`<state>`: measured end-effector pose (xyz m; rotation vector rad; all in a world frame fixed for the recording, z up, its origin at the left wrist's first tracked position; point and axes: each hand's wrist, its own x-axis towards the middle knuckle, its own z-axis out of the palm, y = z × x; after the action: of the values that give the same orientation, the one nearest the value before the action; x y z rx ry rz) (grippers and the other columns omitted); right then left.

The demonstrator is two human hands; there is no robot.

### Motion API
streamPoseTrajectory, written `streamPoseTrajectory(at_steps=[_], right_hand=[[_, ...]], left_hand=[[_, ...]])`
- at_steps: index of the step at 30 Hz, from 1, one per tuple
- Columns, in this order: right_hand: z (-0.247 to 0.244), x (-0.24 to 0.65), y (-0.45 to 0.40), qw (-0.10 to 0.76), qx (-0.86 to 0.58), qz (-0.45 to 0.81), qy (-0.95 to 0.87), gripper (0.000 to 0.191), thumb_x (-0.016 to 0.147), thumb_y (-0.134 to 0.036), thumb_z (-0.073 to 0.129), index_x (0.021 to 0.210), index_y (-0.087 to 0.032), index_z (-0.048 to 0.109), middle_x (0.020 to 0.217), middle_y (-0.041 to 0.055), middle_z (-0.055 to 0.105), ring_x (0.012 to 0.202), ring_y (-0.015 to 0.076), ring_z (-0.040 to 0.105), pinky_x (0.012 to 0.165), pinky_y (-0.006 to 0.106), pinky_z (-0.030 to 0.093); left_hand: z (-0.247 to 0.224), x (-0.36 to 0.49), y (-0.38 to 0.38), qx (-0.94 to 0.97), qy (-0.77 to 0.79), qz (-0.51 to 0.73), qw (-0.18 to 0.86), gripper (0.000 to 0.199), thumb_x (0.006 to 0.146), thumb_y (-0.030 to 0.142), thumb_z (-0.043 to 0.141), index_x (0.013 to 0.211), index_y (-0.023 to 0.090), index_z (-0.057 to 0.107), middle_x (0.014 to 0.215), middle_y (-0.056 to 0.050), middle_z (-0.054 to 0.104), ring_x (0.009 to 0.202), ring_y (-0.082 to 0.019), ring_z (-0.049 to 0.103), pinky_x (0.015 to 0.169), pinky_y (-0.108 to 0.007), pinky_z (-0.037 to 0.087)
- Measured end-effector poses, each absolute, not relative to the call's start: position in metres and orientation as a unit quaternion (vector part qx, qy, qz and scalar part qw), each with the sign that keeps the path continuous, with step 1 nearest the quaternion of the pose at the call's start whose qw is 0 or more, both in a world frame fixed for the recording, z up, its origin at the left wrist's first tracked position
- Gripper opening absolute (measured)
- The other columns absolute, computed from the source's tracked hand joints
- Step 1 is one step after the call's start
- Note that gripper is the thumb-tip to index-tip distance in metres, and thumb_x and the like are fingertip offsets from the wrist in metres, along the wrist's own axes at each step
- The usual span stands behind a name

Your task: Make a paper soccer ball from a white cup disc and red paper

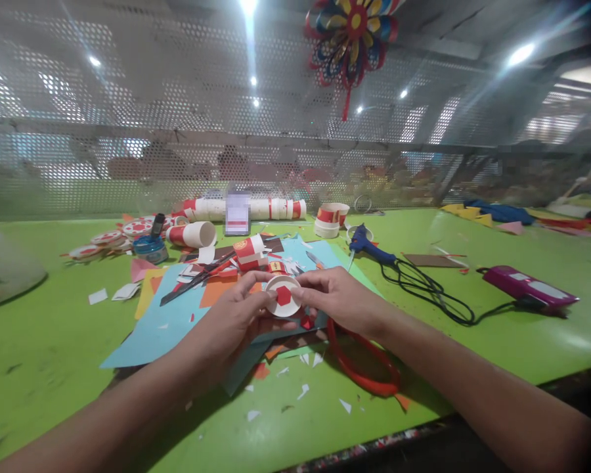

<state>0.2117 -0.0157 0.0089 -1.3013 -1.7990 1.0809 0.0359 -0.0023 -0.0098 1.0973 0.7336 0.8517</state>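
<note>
The left hand (pixel 246 302) grips the left edge of a white paper disc (pixel 286 311), its thumb on the face; the right hand (pixel 332 295) has thumb and fingers closed on the right edge. The disc, bearing a red paper hexagon (pixel 284 295), is above the blue paper sheet (pixel 157 335) — whether it is a cup's base is hard to tell.

Just beyond, dark-bladed scissors (pixel 184 289), a red-and-white paper cup (pixel 249 248) and clippings crowd the sheet. A red loop (pixel 364 378) lies near the right wrist, its far end hidden by that hand.

Farther right lie a blue glue gun (pixel 374 251), a tangled black cord (pixel 436 303) and a magenta box (pixel 529 288). Far left are a blue jar (pixel 149 251) and a tipped cup (pixel 197 234); behind, a phone (pixel 237 220) with a blurred screen partly covers a long row of nested cups (pixel 266 209). A white dome (pixel 4 266) at left and a hanging pinwheel (pixel 357 23) are cut off.
</note>
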Motion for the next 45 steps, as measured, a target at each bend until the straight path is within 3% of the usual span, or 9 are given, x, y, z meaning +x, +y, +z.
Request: streamPoseTrajectory(at_steps=[5, 11, 19, 31, 38, 45], right_hand=[[0.009, 0.216, -0.015, 0.327, -0.494, 0.397, -0.701, 0.022, 0.087, -0.025, 0.054, 0.092, -0.011, 0.071, 0.074, 0.0029, 0.064, 0.06, 0.0116, 0.051, 0.06, 0.025, 0.042], [0.008, 0.218, -0.015, 0.302, -0.473, 0.386, -0.732, 0.025, 0.087, -0.028, 0.053, 0.073, -0.013, 0.068, 0.061, -0.0014, 0.055, 0.058, 0.0118, 0.047, 0.059, 0.025, 0.037], [0.006, 0.219, -0.013, 0.282, -0.473, 0.387, -0.739, 0.027, 0.09, -0.026, 0.049, 0.075, -0.012, 0.068, 0.063, -0.0002, 0.058, 0.059, 0.0112, 0.049, 0.058, 0.024, 0.039], [0.002, 0.218, -0.01, 0.303, -0.485, 0.422, -0.704, 0.027, 0.086, -0.018, 0.053, 0.104, -0.011, 0.071, 0.063, -0.0005, 0.058, 0.054, 0.0106, 0.049, 0.055, 0.024, 0.041], [-0.002, 0.214, -0.009, 0.341, -0.482, 0.447, -0.672, 0.024, 0.087, -0.018, 0.051, 0.095, -0.013, 0.073, 0.076, 0.002, 0.067, 0.063, 0.0121, 0.055, 0.063, 0.025, 0.045], [-0.002, 0.213, -0.01, 0.33, -0.498, 0.408, -0.691, 0.024, 0.089, -0.018, 0.048, 0.084, -0.013, 0.071, 0.073, 0.0023, 0.066, 0.063, 0.0119, 0.055, 0.063, 0.025, 0.045]], left_hand=[[-0.013, 0.033, -0.002, 0.539, 0.32, 0.362, 0.69, 0.028, 0.083, 0.018, 0.059, 0.111, 0.022, 0.059, 0.103, -0.006, 0.069, 0.077, -0.016, 0.066, 0.062, -0.026, 0.056], [-0.014, 0.034, 0.0, 0.555, 0.317, 0.334, 0.693, 0.027, 0.083, 0.029, 0.065, 0.108, 0.018, 0.06, 0.088, -0.005, 0.07, 0.067, -0.016, 0.068, 0.054, -0.023, 0.052], [-0.014, 0.035, -0.002, 0.569, 0.306, 0.328, 0.689, 0.028, 0.084, 0.032, 0.067, 0.105, 0.016, 0.057, 0.09, -0.007, 0.071, 0.068, -0.017, 0.069, 0.06, -0.027, 0.055], [-0.022, 0.032, 0.005, 0.525, 0.299, 0.338, 0.722, 0.02, 0.086, 0.021, 0.062, 0.104, 0.014, 0.055, 0.093, -0.01, 0.07, 0.074, -0.017, 0.07, 0.067, -0.026, 0.058], [-0.018, 0.036, 0.005, 0.507, 0.327, 0.343, 0.72, 0.02, 0.085, 0.021, 0.064, 0.101, 0.011, 0.058, 0.087, -0.01, 0.07, 0.071, -0.018, 0.071, 0.066, -0.026, 0.058], [-0.021, 0.036, 0.006, 0.532, 0.342, 0.334, 0.699, 0.021, 0.084, 0.026, 0.065, 0.099, 0.011, 0.061, 0.089, -0.01, 0.07, 0.07, -0.018, 0.069, 0.065, -0.029, 0.057]])
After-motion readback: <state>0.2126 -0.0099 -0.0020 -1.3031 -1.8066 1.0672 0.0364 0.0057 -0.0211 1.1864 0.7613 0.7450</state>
